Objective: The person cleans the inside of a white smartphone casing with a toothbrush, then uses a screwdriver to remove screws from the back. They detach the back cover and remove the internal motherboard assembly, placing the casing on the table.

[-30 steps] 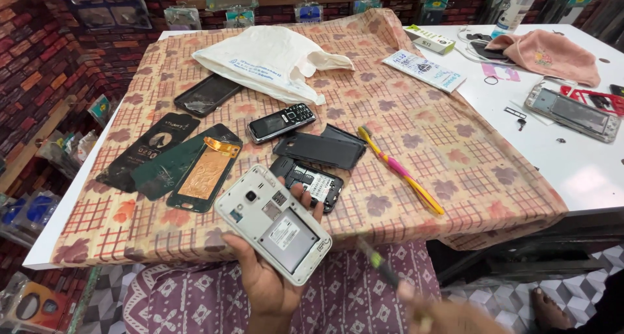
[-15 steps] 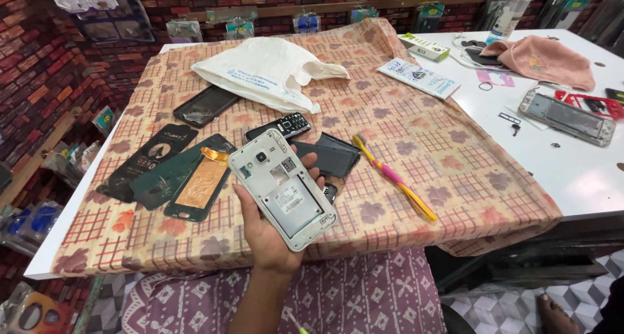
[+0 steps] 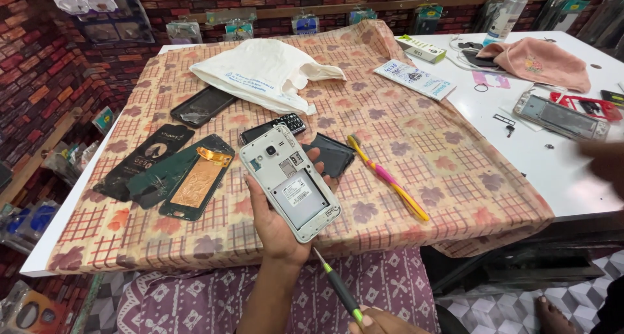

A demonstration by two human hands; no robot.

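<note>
A brick-walled room is framing a white table [image 3: 572, 178] that is wearing a checked floral cloth [image 3: 442, 145], above whose near edge the left hand [image 3: 276, 223] is clasping an opened white phone [image 3: 290, 182], while the right hand [image 3: 383, 322], mostly cut off below, is pinching a green-handled screwdriver [image 3: 338, 287].

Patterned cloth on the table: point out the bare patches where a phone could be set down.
Bare cloth lies right of the pink-and-yellow toothbrush, toward the white tabletop. Another strip runs along the near edge under the green-framed copper-backed panel. It is crowded from that panel to the white open-backed phone in the left hand.
</note>
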